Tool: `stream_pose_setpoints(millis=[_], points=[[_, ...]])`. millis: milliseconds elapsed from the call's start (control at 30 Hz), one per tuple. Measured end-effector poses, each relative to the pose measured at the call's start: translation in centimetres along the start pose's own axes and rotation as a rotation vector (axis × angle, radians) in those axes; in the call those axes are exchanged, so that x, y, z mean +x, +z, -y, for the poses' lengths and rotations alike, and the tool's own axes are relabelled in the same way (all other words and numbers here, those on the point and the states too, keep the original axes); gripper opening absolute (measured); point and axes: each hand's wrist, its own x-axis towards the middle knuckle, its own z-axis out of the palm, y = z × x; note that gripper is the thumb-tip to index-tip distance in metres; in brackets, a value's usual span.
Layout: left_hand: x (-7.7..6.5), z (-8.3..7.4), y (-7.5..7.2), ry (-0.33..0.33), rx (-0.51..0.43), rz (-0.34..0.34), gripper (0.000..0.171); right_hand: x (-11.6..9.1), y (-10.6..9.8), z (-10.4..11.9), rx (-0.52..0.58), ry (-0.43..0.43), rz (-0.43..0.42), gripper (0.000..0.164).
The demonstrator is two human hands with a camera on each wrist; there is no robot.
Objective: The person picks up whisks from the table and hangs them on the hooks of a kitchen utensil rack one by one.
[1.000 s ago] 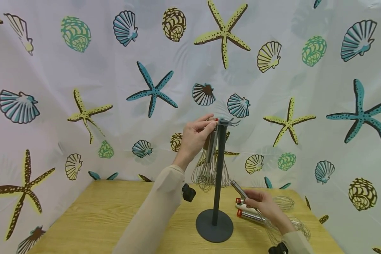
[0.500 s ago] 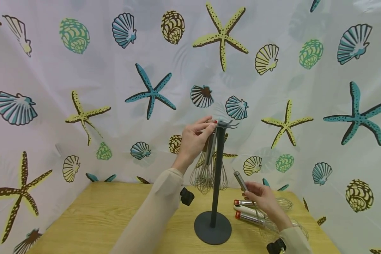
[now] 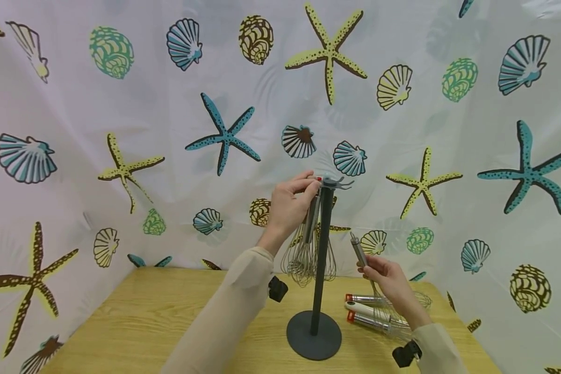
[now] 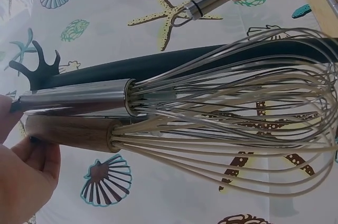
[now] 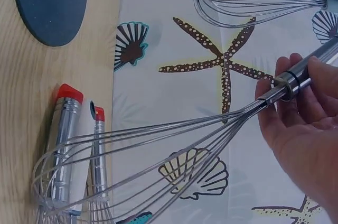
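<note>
At the top of a dark upright stand, my left hand pinches the handle end of a steel-handled whisk beside the hooks. Just below that handle, in the left wrist view, hangs a whisk with a wooden handle. Its hanging end is hidden by my fingers. To the right of the stand, my right hand grips another steel whisk by its handle. The handle's wire loop points up, and the balloon of wires slants down, apart from the stand.
Several whisks lie on the wooden table at the right, including a white-handled one and a red-tipped one. The stand's round base is left of them. Behind hangs a sheet printed with shells and starfish.
My right hand has risen with the whisk, whose handle now stands more upright. My left hand keeps its place at the top of the stand.
</note>
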Motion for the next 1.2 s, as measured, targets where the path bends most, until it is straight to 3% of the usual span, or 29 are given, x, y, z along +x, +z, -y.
stream_pose_setpoints(millis=[233,533,867,1200], points=[[0.1,-0.1,0.1,0.029,0.023,-0.010,0.025,0.6,-0.2,1.1,-0.021,-0.010,-0.034,0.043],[-0.1,0.2,0.0,0.029,-0.012,-0.008,0.027,1.8,0.0,2.1,0.028,-0.017,-0.014,0.045],[0.1,0.3,0.0,0.037,-0.020,-0.008,0.026,3.3,-0.1,4.2,0.054,-0.079,-0.024,0.045],[0.0,0.4,0.0,0.039,-0.019,-0.014,0.025,4.3,0.1,5.9,0.109,-0.088,-0.059,0.045]])
